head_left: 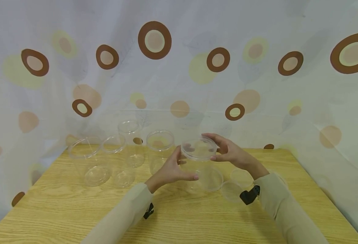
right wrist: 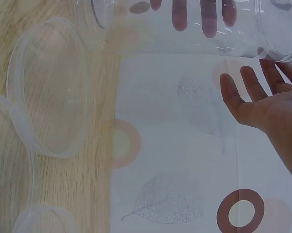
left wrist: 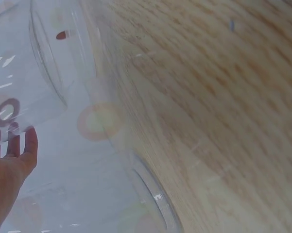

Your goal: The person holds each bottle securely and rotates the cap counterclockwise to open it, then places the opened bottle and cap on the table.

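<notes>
A clear cylindrical jar stands on the table near its middle, slightly blurred by its transparency. My left hand holds the side of this jar, thumb in front and fingers behind. Around the clear round lid at its top, my right hand has its thumb on the near edge and fingers on the far edge. The right wrist view shows left-hand fingers through the jar wall, while the right hand reaches to its top end. Part of the left hand appears beside the jar in the left wrist view.
Left of the held jar stand several clear open-topped jars, among them a wide one, a tall one and another. Several translucent lids lie on the wooden table at right. A patterned curtain hangs behind.
</notes>
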### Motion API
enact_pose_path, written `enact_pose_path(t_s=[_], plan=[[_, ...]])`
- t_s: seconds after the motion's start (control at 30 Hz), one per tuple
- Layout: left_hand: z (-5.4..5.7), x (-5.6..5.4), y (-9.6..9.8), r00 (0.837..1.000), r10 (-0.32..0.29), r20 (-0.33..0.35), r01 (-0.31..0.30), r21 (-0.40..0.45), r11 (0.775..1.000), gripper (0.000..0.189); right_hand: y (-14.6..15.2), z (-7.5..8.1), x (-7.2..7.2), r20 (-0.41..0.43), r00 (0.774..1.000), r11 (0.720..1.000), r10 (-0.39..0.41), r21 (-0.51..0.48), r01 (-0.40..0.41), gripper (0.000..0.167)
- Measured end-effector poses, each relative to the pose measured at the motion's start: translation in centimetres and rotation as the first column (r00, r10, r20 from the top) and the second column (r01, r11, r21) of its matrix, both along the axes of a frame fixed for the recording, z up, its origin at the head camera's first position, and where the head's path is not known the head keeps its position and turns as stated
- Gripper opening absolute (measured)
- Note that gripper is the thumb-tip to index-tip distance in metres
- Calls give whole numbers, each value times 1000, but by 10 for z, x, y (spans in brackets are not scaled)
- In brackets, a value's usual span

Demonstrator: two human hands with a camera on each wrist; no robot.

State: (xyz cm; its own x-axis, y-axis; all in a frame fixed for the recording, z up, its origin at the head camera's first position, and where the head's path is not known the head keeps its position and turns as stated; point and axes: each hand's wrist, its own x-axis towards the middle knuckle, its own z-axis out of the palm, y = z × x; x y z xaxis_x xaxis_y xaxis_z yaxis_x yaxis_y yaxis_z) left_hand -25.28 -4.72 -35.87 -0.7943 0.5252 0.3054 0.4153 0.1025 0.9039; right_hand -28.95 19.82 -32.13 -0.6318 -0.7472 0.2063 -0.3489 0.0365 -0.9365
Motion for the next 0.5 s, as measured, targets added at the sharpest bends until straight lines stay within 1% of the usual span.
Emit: enact_pose_path(t_s=[0.1, 0.17, 0.27, 0.3, 0.37, 0.5], plan=[[0, 1, 0, 1000, 1, -6, -1, -8, 1000, 97, 1, -1, 0, 22, 1000, 1000, 1, -5, -1, 73], [1, 1, -1, 1000, 8, -7, -8, -15, 1000, 97, 0, -2, 2, 13, 1000, 1000, -18, -10, 18, 73], [0, 1, -1, 1000, 20, -10, -20, -17, 1000, 95, -2, -4, 7, -46, 994, 995, -100, -11, 100, 73], [0, 0, -1, 1000, 25, -9, -25, -15, 1000, 94, -4, -4, 10, -67, 989, 991, -136, -11, 135, 73], [-1, 0, -1, 999, 33, -9, -33, -12, 999, 93, -7, -5, 14, -110, 970, 976, -216, -4, 216, 74], [-2, -2, -1, 999, 40, -13, -40, -1, 999, 92, -15, -6, 23, -146, 929, 938, -341, 4, 345, 77]])
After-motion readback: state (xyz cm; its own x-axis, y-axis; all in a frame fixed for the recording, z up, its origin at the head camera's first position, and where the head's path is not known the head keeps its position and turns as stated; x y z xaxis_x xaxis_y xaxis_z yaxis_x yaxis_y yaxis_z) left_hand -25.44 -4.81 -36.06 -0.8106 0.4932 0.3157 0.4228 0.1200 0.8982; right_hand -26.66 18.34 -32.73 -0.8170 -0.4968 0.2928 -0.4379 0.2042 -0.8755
